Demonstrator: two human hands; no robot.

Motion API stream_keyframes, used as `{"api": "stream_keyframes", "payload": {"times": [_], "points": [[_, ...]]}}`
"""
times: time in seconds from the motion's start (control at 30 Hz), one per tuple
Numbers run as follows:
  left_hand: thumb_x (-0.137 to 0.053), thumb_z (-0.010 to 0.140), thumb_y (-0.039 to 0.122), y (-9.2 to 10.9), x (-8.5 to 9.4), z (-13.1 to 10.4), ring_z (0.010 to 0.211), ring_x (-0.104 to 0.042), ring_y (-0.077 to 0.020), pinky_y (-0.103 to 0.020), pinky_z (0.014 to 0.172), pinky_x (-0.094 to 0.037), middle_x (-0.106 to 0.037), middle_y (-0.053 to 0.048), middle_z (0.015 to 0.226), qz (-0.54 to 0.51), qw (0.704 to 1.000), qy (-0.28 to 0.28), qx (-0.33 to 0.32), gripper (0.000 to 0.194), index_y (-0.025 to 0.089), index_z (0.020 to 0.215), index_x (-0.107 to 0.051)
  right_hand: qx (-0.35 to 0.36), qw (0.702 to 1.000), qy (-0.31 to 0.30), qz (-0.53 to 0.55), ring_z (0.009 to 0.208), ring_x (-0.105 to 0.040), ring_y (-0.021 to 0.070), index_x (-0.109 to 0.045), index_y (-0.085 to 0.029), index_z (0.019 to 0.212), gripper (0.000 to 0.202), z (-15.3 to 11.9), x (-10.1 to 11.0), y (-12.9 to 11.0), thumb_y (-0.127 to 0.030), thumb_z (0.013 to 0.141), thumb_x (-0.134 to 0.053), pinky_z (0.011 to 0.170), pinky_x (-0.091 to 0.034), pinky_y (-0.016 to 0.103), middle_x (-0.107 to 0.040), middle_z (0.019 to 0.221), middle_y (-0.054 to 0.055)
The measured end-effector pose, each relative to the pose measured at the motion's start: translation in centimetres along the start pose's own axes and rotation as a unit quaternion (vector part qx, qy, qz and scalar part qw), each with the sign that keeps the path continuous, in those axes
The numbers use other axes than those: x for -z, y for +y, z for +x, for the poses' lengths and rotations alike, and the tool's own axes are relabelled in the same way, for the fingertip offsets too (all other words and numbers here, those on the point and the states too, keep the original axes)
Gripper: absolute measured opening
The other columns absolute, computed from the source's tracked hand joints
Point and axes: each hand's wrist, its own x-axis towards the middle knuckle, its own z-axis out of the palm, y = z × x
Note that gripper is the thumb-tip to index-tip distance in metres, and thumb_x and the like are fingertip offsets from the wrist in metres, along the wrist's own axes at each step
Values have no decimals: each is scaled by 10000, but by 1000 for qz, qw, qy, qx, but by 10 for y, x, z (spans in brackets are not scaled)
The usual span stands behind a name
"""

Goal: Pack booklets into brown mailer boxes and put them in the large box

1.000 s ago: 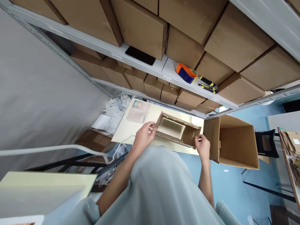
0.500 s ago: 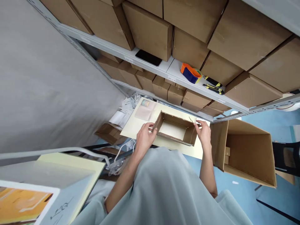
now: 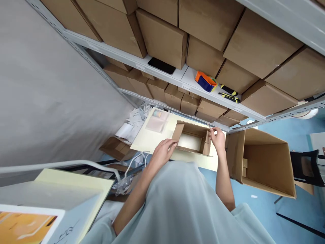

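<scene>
A shallow open cardboard box (image 3: 195,129) lies on the pale yellow board (image 3: 142,137) below the shelves, the pale surface showing through it. Its left end flap leans up and its right end piece stands folded. My left hand (image 3: 163,151) is at the left end, fingers stretched out with their tips against the flap. At the right end, my right hand (image 3: 217,139) pinches the box edge between thumb and fingers. A thin sliver shows beside those fingertips, too small to name.
Metal shelves (image 3: 157,73) full of cartons run overhead, holding a black phone (image 3: 161,65), tape in an orange and blue holder (image 3: 205,81) and black-yellow cutters (image 3: 230,97). A large open carton (image 3: 266,162) stands right. Paper scraps (image 3: 138,117) lie left.
The box's left end flap has swung up and inward, and its right end has folded. My left hand has flattened and shifted slightly down; my right hand stays at the right end.
</scene>
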Motion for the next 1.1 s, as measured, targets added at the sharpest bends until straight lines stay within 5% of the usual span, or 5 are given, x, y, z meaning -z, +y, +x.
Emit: {"api": "stream_keyframes", "payload": {"times": [0.13, 0.4, 0.67, 0.83, 1.1], "points": [[-457, 1098, 561, -10, 1, 7, 1174, -715, -324, -440, 1077, -532, -833, -71, 1176, -3, 996, -92, -18, 438, 292, 1082, -802, -43, 995, -28, 84, 747, -769, 238, -734, -196, 1113, 644, -18, 0, 2, -781, 1008, -487, 735, -604, 357, -805, 1027, 102], [-657, 979, 693, -37, -4, 24, 1177, -750, -340, -414, 994, -564, -818, -114, 1229, 4, 992, -105, 64, 696, 229, 1492, -590, -79, 968, -51, 233, 913, -777, 264, -740, -199, 1069, 641, -33, -12, 18, -810, 898, -652, 680, -678, 379, -773, 1193, 121], [-664, 1039, 556, -49, -18, 40, 1029, -763, -278, -361, 849, -602, -691, -141, 1301, 80, 996, 17, 39, 764, 219, 1680, -420, 27, 994, -26, 99, 1388, -622, 354, -823, -244, 1047, 433, -45, -23, 33, -625, 1001, -623, 1261, -417, 600, -736, 1373, 160], [-617, 1071, 359, -68, -32, 55, 1105, -755, -272, -361, 901, -630, -641, -130, 1403, 83, 996, 3, -28, 469, 283, 1533, -641, 4, 995, -36, 91, 1548, -499, 343, -777, -246, 1089, 390, -65, -23, 45, -608, 994, -666, 1250, -436, 541, -687, 1435, 165], [-753, 970, 502, -91, -41, 68, 1341, -688, -291, -424, 1088, -616, -571, -125, 1629, -66, 997, -26, -29, 616, 281, 1527, -610, -5, 993, -10, 114, 1638, -406, 299, -691, -240, 1240, 390, -81, -45, 51, -552, 1007, -679, 1279, -410, 475, -399, 1757, 187]]}}
